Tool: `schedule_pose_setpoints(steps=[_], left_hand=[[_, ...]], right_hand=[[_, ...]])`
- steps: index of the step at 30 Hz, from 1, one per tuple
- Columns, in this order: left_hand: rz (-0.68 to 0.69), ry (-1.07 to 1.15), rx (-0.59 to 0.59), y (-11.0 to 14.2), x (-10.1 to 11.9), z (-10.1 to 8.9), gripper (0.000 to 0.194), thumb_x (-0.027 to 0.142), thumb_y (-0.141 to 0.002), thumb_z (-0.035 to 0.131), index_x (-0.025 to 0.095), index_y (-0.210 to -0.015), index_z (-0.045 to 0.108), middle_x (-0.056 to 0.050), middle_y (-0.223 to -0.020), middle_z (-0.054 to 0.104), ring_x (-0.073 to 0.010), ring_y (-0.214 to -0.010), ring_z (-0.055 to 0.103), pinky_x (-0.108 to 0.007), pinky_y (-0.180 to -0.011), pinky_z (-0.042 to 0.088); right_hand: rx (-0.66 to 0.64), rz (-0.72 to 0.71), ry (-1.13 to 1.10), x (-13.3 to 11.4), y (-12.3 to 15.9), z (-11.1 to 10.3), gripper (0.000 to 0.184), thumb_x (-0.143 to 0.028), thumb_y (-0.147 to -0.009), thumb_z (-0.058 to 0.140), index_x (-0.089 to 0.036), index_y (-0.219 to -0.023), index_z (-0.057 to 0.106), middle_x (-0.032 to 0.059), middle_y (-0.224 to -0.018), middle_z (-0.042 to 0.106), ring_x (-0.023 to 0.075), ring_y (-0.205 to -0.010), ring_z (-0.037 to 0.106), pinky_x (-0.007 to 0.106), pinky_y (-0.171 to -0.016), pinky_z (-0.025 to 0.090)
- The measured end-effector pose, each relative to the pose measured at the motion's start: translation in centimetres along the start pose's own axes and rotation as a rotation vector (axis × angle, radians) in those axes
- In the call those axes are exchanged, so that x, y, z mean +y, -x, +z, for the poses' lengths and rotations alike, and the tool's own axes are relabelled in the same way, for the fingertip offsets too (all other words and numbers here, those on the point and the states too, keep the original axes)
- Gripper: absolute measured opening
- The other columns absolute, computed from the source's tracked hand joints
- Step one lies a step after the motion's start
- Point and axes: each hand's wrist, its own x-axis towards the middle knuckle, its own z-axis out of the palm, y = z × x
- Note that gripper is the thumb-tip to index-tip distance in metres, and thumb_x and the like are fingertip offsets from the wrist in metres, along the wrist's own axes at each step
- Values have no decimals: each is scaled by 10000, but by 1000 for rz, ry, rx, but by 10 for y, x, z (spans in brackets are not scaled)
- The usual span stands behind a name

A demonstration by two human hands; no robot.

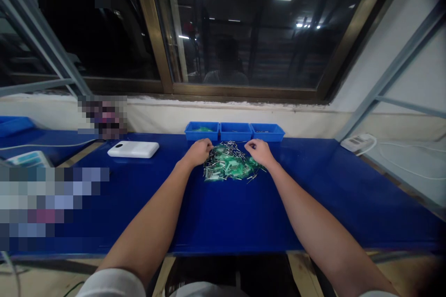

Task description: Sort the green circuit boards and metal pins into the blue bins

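Three blue bins stood in a row at the back of the blue desk (237, 222), just behind the pile (232, 163): the left bin (201, 137) w/ green stuff, the mid. bin (236, 138) and the right bin (268, 138) w/ small bits. A white box (133, 150) lay well to the left, & a white plug strip (357, 142) w/ a cord sat far right, under the big dark window (244, 32). The pile was messy: lots of thin, shiny metal pcs. mixed w/ crinkly, see-thru green bags. The L hand (200, 152) was at its left side & the R hand (260, 151) at its right, hiding bits of it. Both hands' fingers were bent in; can't tell if they were shut or held a pc.
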Motion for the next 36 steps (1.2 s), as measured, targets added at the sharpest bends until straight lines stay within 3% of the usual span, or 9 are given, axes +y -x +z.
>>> schedule_pose_setpoints(steps=[4, 9, 15, 20, 23, 29, 31, 36], left_hand=[[76, -8, 58, 0, 20, -2, 147, 207, -847, 446, 172, -840, 588, -83, -830, 622, -211, -830, 573, -296, -735, 433], [204, 66, 115, 1, 46, 4, 134, 187, -860, 441, 171, -837, 572, -72, -841, 611, -200, -837, 563, -303, -756, 436], [249, 184, 113, 4, 62, 10, 136, 182, -866, 452, 168, -824, 580, -49, -822, 620, -172, -806, 571, -285, -752, 443], [291, 247, 139, 7, 64, 9, 102, 207, -833, 538, 172, -908, 598, -48, -876, 636, -166, -829, 577, -277, -760, 454], [289, 230, 195, 6, 63, 12, 117, 188, -853, 503, 173, -878, 617, -49, -860, 650, -168, -835, 575, -286, -780, 450], [214, 178, 258, 3, 64, 16, 170, 155, -851, 485, 165, -833, 653, -53, -819, 667, -179, -805, 587, -291, -761, 454], [207, 192, 264, 3, 67, 17, 175, 176, -854, 491, 171, -834, 664, -50, -823, 674, -176, -804, 598, -288, -764, 458], [194, 265, 276, 2, 66, 12, 245, 299, -849, 536, 190, -1043, 639, -48, -941, 675, -170, -838, 615, -291, -800, 478]], right_hand=[[12, -99, -10, -19, 2, -2, 194, -331, -790, 544, -198, -835, 677, 49, -776, 669, 191, -790, 562, 322, -759, 414], [-151, -172, -172, -43, 9, 0, 273, -357, -777, 579, -201, -992, 645, 40, -834, 674, 165, -737, 560, 281, -686, 419], [-157, -193, -188, -51, 13, 3, 164, -280, -816, 501, -200, -777, 639, 16, -717, 648, 149, -645, 557, 259, -630, 388], [-109, -155, -118, -50, 12, 3, 216, -276, -846, 436, -197, -722, 594, 10, -634, 598, 147, -590, 524, 260, -581, 351], [-137, -148, -141, -52, 12, 4, 288, -305, -861, 416, -197, -629, 550, 8, -593, 578, 141, -572, 511, 260, -575, 347], [-140, -7, -628, -48, 9, 11, 186, -346, -745, 597, -186, -839, 593, -6, -669, 631, 134, -611, 558, 256, -604, 409], [-142, 17, -763, -45, 7, 13, 208, -351, -687, 654, -179, -793, 604, -3, -668, 632, 132, -604, 553, 254, -588, 409], [-72, 117, -855, -33, 2, 6, 198, -363, -713, 607, -176, -770, 636, 13, -635, 634, 129, -556, 523, 249, -528, 372]])
